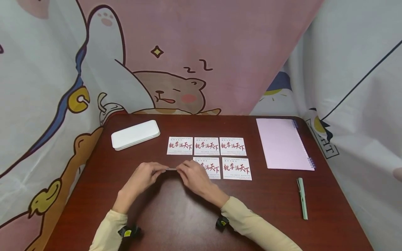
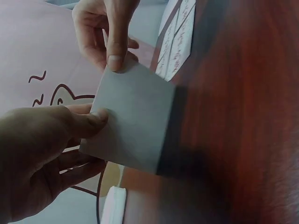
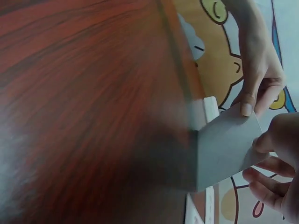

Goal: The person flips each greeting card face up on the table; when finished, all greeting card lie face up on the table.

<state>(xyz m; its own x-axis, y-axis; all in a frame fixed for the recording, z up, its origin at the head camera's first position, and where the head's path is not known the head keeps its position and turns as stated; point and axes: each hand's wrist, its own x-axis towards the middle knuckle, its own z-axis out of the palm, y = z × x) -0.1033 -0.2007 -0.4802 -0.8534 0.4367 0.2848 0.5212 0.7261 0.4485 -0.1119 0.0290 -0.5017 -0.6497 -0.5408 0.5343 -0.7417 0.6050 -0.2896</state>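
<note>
Card point(image 1: 171, 169) pinched at opposite edges by my left hand point(image 1: 142, 176) and right hand point(image 1: 194, 177), thumbs on top, held just above the table point(image 1: 176, 216). It sits just left of the lower row of printed cards point(image 1: 237, 168). White case point(image 1: 135, 134) lies well behind the card, to the left.

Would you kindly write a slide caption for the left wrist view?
Both hands, left hand and right hand, pinch a blank card above the wooden table.
</note>
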